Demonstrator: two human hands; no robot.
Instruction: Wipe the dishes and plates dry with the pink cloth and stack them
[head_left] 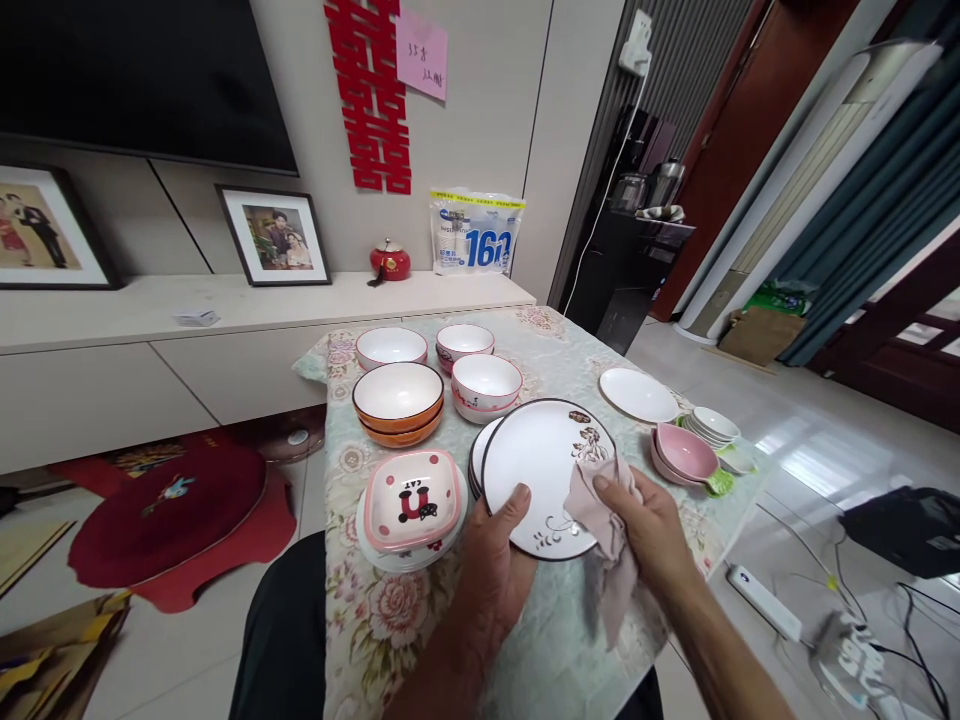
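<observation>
A white plate [536, 470] with a dark rim and brown flower prints is tilted up in front of me. My left hand [501, 545] grips its lower left edge, thumb on the face. In my right hand [652, 525] is a pinkish cloth [606, 515], pressed against the plate's right side and hanging down below it. Behind the held plate, partly hidden, are more dark-rimmed plates [477, 455]. Left of my left hand sits a square pink-rimmed cat dish [414, 500] on top of other plates.
Stacked orange bowls [399, 432] and several white bowls [487, 378] stand toward the table's back left. A white oval plate [639, 395], pink leaf-shaped bowls [684, 455] and small white bowls [714, 424] are near the right edge of the flowered tablecloth [397, 605].
</observation>
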